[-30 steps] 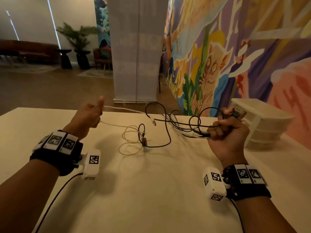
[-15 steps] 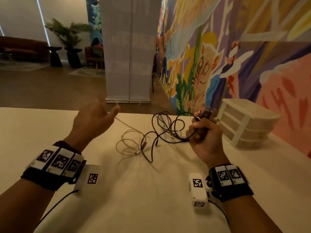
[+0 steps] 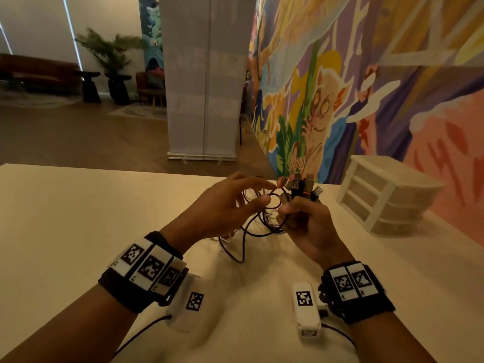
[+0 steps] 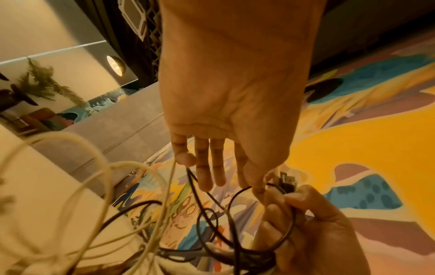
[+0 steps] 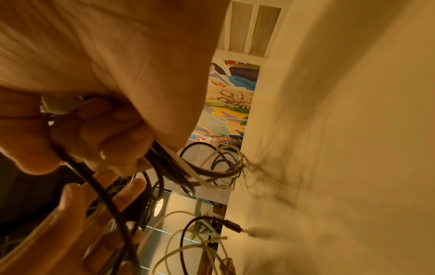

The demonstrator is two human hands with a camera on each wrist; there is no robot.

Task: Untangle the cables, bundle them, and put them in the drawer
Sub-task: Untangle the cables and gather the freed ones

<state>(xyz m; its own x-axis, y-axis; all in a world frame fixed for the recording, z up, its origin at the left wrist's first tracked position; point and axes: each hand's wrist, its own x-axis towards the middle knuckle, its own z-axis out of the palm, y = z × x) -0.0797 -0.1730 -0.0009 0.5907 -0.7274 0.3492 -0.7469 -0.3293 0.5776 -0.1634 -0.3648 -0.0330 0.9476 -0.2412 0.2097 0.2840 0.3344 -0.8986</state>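
Observation:
My right hand [image 3: 296, 205] is raised above the table and grips a bunch of black and white cables [image 3: 243, 247], whose plugs [image 3: 301, 184] stick up out of the fist. The cables' loose loops hang down to the table top. My left hand [image 3: 267, 191] is right beside it, fingers straight, with thumb and index tip touching a black loop just left of the plugs. In the left wrist view, white cable loops [image 4: 94, 176] hang at the left and black loops [image 4: 235, 223] run into the right hand [image 4: 306, 214]. The right wrist view shows fingers [image 5: 105, 139] curled round the strands.
A small white plastic drawer unit [image 3: 387, 195] with three shut drawers stands at the table's far right, by the painted wall. The cream table [image 3: 78, 218] stretches wide to the left and towards me. A white pillar stands beyond the far edge.
My left hand has let go of the white cable it was pulling to the left and has come in to the right hand. The right hand has lifted the bunch off the table.

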